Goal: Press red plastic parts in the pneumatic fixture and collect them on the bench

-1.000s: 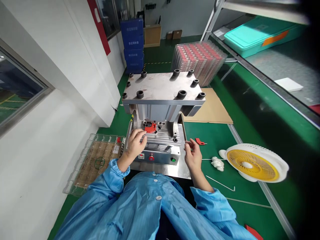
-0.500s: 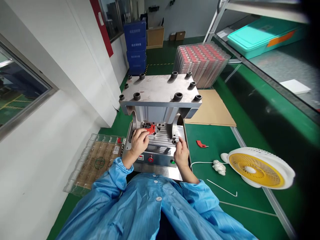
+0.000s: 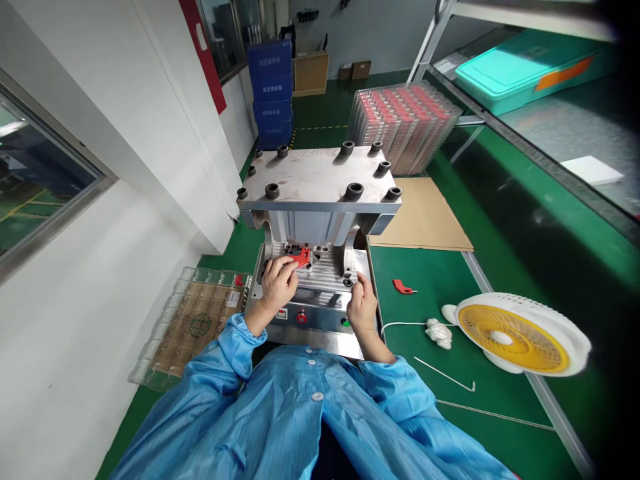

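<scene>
While L hand pinches small red plastic part on ribbed metal press bed, R hand rests loose, empty, at bed edge. Risk: L hand crushed if grey steel top plate drops.

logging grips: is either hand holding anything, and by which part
Left hand fingers touch the red part at its near-left edge; grip cannot be told. Right hand holds nothing.

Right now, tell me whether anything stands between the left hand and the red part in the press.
Nothing visible does. The left hand has its fingertips at the red part on the press bed; the top plate hangs above, not between.
</scene>
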Available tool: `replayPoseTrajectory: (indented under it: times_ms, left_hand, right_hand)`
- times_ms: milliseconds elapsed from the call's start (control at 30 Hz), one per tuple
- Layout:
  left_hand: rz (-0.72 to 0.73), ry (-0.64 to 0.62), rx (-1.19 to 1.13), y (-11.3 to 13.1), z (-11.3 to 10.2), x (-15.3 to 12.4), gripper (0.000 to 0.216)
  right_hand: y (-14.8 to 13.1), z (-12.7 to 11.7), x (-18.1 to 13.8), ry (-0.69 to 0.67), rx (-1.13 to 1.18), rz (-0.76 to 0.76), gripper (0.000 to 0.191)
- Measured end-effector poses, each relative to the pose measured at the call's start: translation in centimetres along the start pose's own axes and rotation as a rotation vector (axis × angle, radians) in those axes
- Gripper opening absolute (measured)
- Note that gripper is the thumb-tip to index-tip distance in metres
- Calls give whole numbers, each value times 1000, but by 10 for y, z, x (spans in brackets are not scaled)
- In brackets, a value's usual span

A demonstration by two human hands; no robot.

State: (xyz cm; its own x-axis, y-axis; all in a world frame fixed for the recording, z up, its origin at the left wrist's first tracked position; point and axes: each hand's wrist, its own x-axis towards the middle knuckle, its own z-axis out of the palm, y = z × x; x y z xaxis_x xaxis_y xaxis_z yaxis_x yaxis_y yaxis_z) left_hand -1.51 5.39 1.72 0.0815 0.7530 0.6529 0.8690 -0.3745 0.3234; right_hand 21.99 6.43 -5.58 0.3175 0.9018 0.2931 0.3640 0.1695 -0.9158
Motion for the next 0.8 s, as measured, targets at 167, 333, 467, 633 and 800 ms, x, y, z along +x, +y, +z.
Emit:
replayPoseTrajectory:
  times_ms: [167, 333, 467, 633, 800]
  left_hand:
    - [52, -42, 5, 1, -8, 10, 26]
    - [103, -112, 28, 3, -9, 25, 22]
    - [132, -208, 97, 3, -8, 37, 21]
    - [121, -354, 178, 3, -10, 51, 26]
    - [95, -399, 210, 6, -10, 59, 27]
  right_hand:
    - [-2, 1, 0, 14, -2, -17, 57]
    - [0, 3, 1, 7, -8, -30, 55]
    - [2, 5, 1, 12, -10, -47, 55]
    - [3, 6, 1, -4, 4, -44, 55]
    - [4, 7, 1, -26, 50, -18, 56]
